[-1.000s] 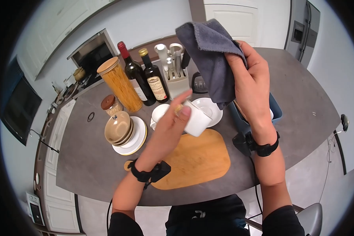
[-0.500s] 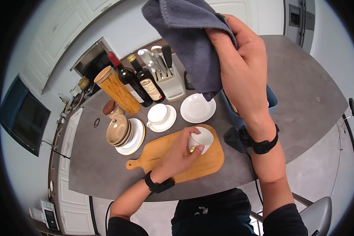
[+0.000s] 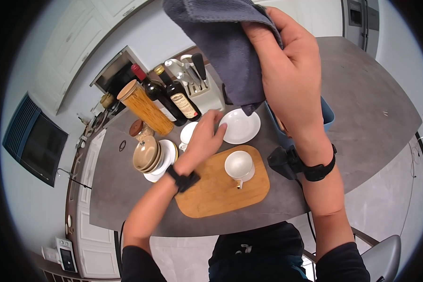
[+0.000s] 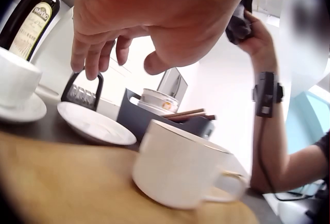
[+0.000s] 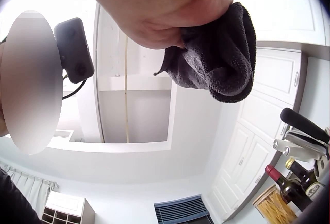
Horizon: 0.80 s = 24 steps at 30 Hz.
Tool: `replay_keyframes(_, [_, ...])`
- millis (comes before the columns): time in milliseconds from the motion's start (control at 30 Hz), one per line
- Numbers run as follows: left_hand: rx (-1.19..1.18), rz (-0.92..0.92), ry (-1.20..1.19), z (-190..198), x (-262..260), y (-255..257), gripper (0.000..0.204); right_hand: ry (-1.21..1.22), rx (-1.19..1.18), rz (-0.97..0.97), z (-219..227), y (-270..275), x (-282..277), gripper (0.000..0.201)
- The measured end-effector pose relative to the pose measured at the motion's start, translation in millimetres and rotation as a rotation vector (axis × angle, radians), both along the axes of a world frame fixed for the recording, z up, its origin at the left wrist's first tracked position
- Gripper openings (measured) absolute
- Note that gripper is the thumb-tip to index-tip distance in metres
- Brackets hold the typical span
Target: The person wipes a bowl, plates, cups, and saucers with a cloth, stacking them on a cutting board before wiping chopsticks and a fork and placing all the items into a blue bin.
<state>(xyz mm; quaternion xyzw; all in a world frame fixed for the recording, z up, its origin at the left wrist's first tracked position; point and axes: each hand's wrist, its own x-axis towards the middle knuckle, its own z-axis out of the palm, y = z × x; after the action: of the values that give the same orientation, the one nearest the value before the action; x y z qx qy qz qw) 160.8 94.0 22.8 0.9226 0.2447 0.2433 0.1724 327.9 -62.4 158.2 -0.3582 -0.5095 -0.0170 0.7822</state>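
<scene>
My right hand (image 3: 293,70) is raised high and pinches a dark grey cloth (image 3: 230,51), which hangs down from the fingers. A white cup (image 3: 239,165) with a gold-marked handle stands upright on the wooden cutting board (image 3: 207,197). My left hand (image 3: 204,136) holds nothing; its fingers are spread above the counter between a second white cup (image 3: 188,133) and an empty white saucer (image 3: 241,127). In the left wrist view that second cup (image 4: 16,77) sits on its own saucer (image 4: 26,111). The left hand partly covers it in the head view.
Stacked beige bowls (image 3: 146,154) rest on white plates (image 3: 168,157) at the left. Behind stand a spaghetti jar (image 3: 145,108), two dark bottles (image 3: 178,98) and a knife block (image 3: 207,96). A blue bin (image 3: 328,117) with dishes is partly hidden by my right arm.
My left hand brought the white cup down onto the cutting board, let go of it and moved back toward the second cup and the saucer. The right hand rose with the cloth.
</scene>
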Motion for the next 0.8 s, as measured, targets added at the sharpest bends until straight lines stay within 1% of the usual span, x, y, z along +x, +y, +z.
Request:
replay_keyframes(33, [-0.012, 0.024, 0.071, -6, 14, 20, 0.035, 0.014, -0.008, 0.007, 0, 0, 1, 0.024])
replay_keyframes(100, [0.065, 0.184, 0.289, -15, 40, 39, 0.038, 0.067, -0.016, 0.066, -2, 4, 2, 0.025])
replay_keyframes(133, [0.069, 0.179, 0.282, -22, 46, 53, 0.038, 0.101, -0.007, 0.105, -2, 9, 3, 0.026])
replay_keyframes(167, [0.075, 0.116, 0.345, -33, 52, 71, 0.039, 0.173, 0.004, 0.183, -3, 12, 6, 0.028])
replay_keyframes(200, [0.105, 0.079, 0.356, -39, 56, 80, 0.038, 0.169, 0.007, 0.171, -2, 12, 9, 0.028])
replay_keyframes(267, [0.165, 0.004, 0.376, -51, 64, 98, 0.034, 0.398, -0.059, 0.474, 0, 11, 14, 0.031])
replay_keyframes(300, [-0.121, 0.129, 0.423, -46, 68, 98, 0.031, 0.414, -0.135, 0.518, -1, 7, 21, 0.036])
replay_keyframes(333, [-0.409, 0.256, 0.463, -41, 70, 97, 0.028, 0.414, -0.135, 0.517, -1, 7, 25, 0.036])
replay_keyframes(367, [-0.43, 0.263, 0.354, -40, 66, 96, 0.023, 0.516, -0.167, 0.591, -2, 9, 29, 0.036])
replay_keyframes(400, [-0.43, 0.263, 0.353, -34, 61, 90, 0.023, 0.617, -0.199, 0.663, -3, 11, 32, 0.035])
replay_keyframes(433, [-0.478, 0.224, 0.247, -22, 57, 80, 0.021, 0.617, -0.198, 0.66, -5, 15, 36, 0.035])
replay_keyframes(467, [-0.527, 0.185, 0.14, -14, 52, 74, 0.02, 0.695, -0.152, 0.713, -9, 21, 40, 0.036])
replay_keyframes(500, [-0.467, 0.174, 0.204, -13, 46, 76, 0.022, 0.772, -0.107, 0.767, -12, 26, 42, 0.036])
replay_keyframes(533, [-0.471, 0.175, 0.201, -8, 41, 67, 0.022, 0.771, -0.112, 0.767, -13, 28, 43, 0.036])
replay_keyframes(600, [-0.488, 0.158, -0.147, 2, 23, 46, 0.023, 0.809, -0.031, 0.902, -18, 33, 44, 0.035])
replay_keyframes(633, [-0.595, 0.145, -0.193, 7, 15, 42, 0.026, 0.783, -0.058, 0.917, -19, 38, 45, 0.036])
replay_keyframes(667, [-0.597, 0.15, -0.201, 13, 8, 36, 0.026, 0.779, -0.066, 0.922, -21, 40, 44, 0.036])
replay_keyframes(733, [-0.907, 0.07, -0.427, 31, -5, 18, 0.028, 0.654, -0.16, 0.637, -17, 38, 33, 0.027])
replay_keyframes(767, [-0.976, 0.013, -0.468, 39, -12, 9, 0.032, 0.574, -0.199, 0.52, -17, 36, 23, 0.024])
replay_keyframes(800, [-0.976, 0.011, -0.481, 40, -19, 4, 0.032, 0.563, -0.204, 0.522, -19, 34, 15, 0.024])
